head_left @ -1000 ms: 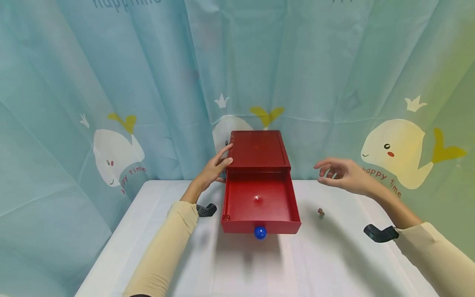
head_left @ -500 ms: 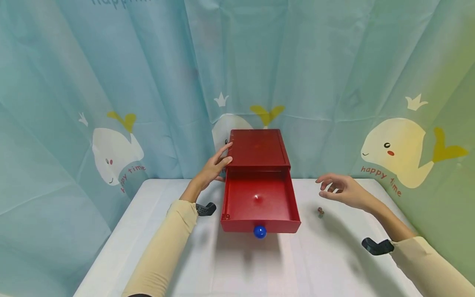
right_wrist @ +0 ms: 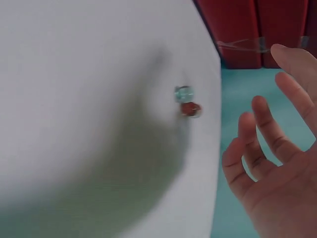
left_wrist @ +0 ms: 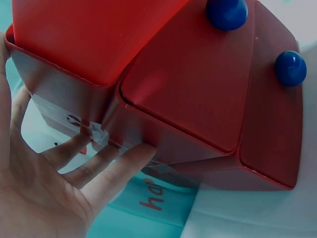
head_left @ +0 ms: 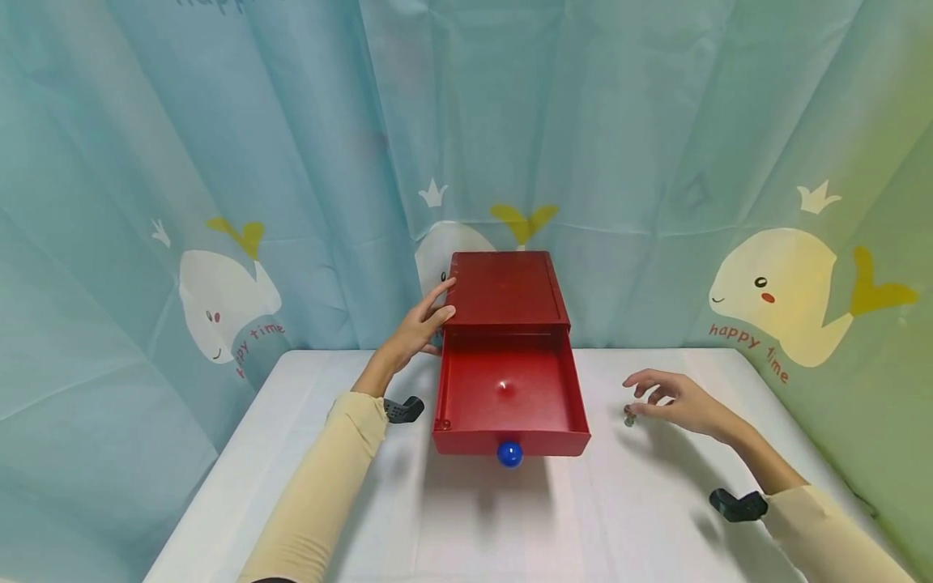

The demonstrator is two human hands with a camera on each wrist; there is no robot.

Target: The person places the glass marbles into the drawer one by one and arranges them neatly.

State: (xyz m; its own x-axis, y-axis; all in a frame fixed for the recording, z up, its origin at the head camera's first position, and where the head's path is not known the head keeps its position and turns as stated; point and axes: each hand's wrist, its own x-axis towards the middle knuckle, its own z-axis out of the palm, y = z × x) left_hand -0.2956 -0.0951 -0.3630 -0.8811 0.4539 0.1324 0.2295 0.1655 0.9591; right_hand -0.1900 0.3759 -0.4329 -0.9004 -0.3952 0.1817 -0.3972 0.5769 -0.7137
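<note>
A red box [head_left: 506, 291] stands at the back of the white table [head_left: 641, 518], its drawer [head_left: 508, 405] pulled out toward me, with a blue knob [head_left: 509, 453] on the front. The drawer floor shows only a bright glint. My left hand [head_left: 423, 322] rests flat against the box's left side [left_wrist: 74, 84], fingers [left_wrist: 116, 166] straight. A second blue knob [left_wrist: 290, 68] sits on a closed drawer below. My right hand [head_left: 666, 399] hovers low over the table, fingers [right_wrist: 267, 134] spread, just right of two small beads [head_left: 629, 419], one clear teal [right_wrist: 184, 92] and one red-brown [right_wrist: 190, 109]. It touches neither.
A light blue curtain with whale prints [head_left: 780, 291] hangs close behind and around the table. The table's far edge [right_wrist: 218, 148] runs just past the beads. Black wrist mounts [head_left: 738, 504] sit on both sleeves.
My right hand has come down and forward from mid-air to just beside the beads on the table. The left hand and the box have stayed put.
</note>
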